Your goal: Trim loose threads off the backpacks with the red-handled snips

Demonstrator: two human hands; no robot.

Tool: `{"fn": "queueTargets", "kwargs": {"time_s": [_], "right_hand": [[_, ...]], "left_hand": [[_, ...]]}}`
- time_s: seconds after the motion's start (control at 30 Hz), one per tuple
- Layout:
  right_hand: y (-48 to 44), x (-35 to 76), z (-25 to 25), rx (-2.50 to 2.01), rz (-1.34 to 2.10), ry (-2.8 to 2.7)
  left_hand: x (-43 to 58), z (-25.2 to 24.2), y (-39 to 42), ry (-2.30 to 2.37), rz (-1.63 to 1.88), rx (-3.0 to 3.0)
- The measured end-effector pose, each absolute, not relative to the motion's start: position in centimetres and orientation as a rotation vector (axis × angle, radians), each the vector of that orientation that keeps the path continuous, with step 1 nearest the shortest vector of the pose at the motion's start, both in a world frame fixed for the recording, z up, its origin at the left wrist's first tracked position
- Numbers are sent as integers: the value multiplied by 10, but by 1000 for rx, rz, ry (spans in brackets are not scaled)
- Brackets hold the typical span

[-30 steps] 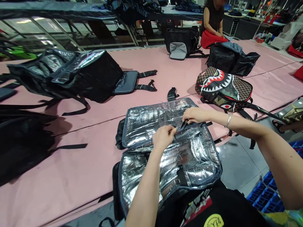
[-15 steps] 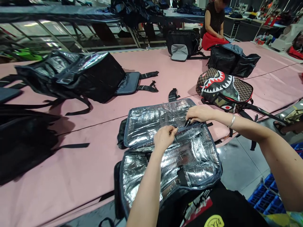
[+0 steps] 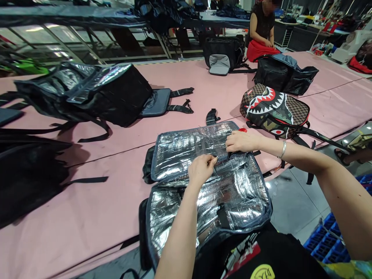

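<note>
An insulated bag with a shiny silver foil lining lies opened on the table in front of me. Its foil-lined lid is folded back away from me. My left hand pinches the lining at the seam between lid and body; any thread there is too small to see. Just right of it, my right hand is closed over the same seam. A small red and black tool shows around that hand: a red end above it, a dark tip below. Its exact kind is mostly hidden.
A pink-covered table carries black bags, one foil-lined bag at left and another dark bag at right. A checkered shark-mouth backpack lies nearby. Across the table a person handles red fabric. Blue crates stand lower right.
My right hand has turned slightly and lowered over the seam, so the red end now shows above it and less of the dark tip is visible. My left hand keeps its pinch.
</note>
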State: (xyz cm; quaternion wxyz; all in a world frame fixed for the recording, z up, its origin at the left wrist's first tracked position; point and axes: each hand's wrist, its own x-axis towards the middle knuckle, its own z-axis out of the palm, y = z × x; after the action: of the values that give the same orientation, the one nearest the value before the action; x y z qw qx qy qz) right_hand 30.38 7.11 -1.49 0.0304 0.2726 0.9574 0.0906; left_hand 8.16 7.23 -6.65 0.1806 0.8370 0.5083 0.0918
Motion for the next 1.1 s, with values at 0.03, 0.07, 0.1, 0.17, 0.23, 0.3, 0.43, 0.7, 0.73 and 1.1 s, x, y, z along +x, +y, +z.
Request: {"fn": "queueTargets", "kwargs": {"time_s": [0.03,0.07,0.1,0.17,0.23,0.3,0.43,0.7,0.73,1.1], "right_hand": [[70,305,-15,845,288,2958],[69,306,-16,862,280,2968],[68,307,-17,888,260,2981],[66,308,-18,941,201,2997],[65,309,-20,989,144,2987],[63,313,-20,1061,65,2998],[52,331,-22,1537,-225,3142],[-28,348,-68,2811,-1062,2601],[-40,345,-76,2865,-1124,2529],[-162,286,-98,2905,-981,2064]], "left_hand": [[82,-67,72,1430,264,2366],[82,-67,72,1425,267,2367],[82,-68,72,1423,270,2367],[81,-69,73,1423,276,2375],[81,-70,72,1426,286,2388],[80,-71,72,1416,306,2406],[75,-72,71,1320,401,2454],[13,-65,67,1485,471,2552],[-2,-65,65,1561,522,2533],[-66,-89,-54,2299,526,1937]]}}
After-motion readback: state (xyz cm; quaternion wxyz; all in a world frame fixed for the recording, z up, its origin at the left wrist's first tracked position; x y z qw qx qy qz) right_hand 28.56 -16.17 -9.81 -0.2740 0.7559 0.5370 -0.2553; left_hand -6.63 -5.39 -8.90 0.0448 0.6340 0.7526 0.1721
